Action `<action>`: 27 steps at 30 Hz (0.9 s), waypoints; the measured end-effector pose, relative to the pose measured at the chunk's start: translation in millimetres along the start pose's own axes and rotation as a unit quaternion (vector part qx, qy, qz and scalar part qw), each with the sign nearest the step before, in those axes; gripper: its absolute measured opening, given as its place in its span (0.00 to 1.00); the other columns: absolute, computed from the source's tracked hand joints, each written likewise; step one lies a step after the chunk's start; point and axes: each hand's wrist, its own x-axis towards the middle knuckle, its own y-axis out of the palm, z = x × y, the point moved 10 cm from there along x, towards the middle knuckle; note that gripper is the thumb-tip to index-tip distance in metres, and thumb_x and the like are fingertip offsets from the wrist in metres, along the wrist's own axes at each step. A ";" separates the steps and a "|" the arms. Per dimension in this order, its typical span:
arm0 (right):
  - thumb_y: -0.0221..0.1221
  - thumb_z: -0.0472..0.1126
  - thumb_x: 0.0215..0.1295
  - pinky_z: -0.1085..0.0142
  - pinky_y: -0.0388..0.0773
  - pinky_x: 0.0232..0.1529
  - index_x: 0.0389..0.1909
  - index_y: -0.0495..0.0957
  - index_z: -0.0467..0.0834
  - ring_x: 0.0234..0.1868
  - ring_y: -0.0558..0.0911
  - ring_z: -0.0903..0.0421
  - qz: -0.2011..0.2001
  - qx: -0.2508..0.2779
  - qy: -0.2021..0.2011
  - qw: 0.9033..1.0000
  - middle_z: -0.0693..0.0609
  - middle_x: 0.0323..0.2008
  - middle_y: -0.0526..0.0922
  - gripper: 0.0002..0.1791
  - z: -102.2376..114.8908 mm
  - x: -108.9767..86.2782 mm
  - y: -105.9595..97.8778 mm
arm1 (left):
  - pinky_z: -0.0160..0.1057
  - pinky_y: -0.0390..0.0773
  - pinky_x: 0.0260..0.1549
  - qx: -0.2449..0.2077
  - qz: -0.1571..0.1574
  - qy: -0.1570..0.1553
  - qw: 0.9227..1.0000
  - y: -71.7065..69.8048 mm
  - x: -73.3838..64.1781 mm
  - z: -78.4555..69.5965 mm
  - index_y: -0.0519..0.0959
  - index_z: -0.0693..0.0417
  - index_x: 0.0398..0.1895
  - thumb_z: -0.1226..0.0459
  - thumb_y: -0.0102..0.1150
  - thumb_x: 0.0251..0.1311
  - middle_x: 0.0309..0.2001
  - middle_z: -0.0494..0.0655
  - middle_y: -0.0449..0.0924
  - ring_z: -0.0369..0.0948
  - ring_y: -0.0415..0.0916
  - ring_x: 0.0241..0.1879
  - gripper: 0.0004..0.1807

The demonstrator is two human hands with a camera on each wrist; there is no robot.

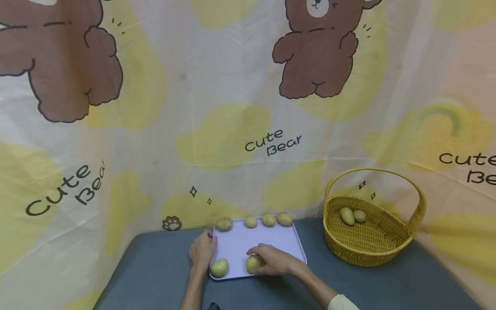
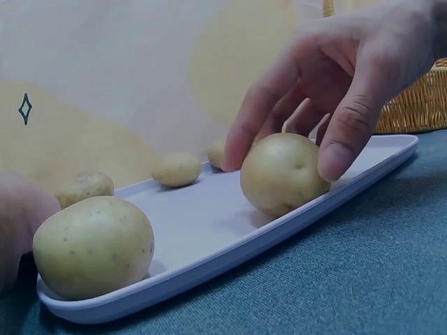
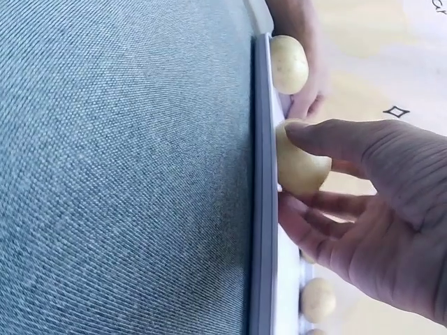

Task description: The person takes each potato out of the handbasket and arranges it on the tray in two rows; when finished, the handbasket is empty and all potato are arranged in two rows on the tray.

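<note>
A pale lilac tray [image 1: 248, 247] lies on the table. At its near edge my right hand [image 1: 273, 259] holds a round potato [image 2: 283, 174], thumb on one side and fingers on the other. The potato sits at the tray's surface. My left hand [image 1: 203, 249] grips the tray's left rim; part of its fingers is hidden. Near that hand, in the front left corner, rests another potato [image 1: 219, 268]. Along the back edge several potatoes stand in a row, from a potato [image 1: 224, 223] at the left corner to a potato [image 1: 284, 218] at the right.
To the right of the tray stands a yellow wicker basket [image 1: 368, 254] with a tall handle, holding two potatoes [image 1: 347, 216]. Blue-grey cloth covers the table [image 1: 162, 267]. Behind it hangs a curtain [image 1: 224, 142] printed with bears.
</note>
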 end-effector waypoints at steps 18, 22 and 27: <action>0.72 0.37 0.58 0.76 0.71 0.42 0.56 0.82 0.39 0.37 0.71 0.69 -0.012 -0.029 -0.036 0.999 0.51 0.43 0.81 0.24 5.1 5.2 0.5 | 0.51 0.73 0.29 0.001 0.006 -0.001 1.000 3.4 3.3 1.7 0.82 0.53 0.39 0.59 0.64 0.65 0.32 0.48 0.84 0.50 0.81 0.33 0.07; 0.72 0.38 0.58 0.77 0.71 0.40 0.57 0.82 0.40 0.35 0.71 0.69 -0.007 -0.025 -0.032 0.999 0.52 0.42 0.80 0.24 3.9 4.7 1.8 | 0.51 0.73 0.29 0.000 0.004 -0.001 1.000 3.6 3.3 1.6 0.82 0.54 0.38 0.59 0.64 0.64 0.31 0.49 0.84 0.50 0.81 0.32 0.07; 0.72 0.38 0.58 0.76 0.71 0.40 0.59 0.81 0.42 0.35 0.72 0.69 0.002 -0.015 -0.015 1.000 0.55 0.41 0.79 0.26 1.9 4.8 2.5 | 0.52 0.74 0.30 -0.002 0.002 -0.001 1.000 2.9 3.2 1.0 0.83 0.54 0.39 0.59 0.64 0.64 0.32 0.49 0.85 0.50 0.82 0.32 0.07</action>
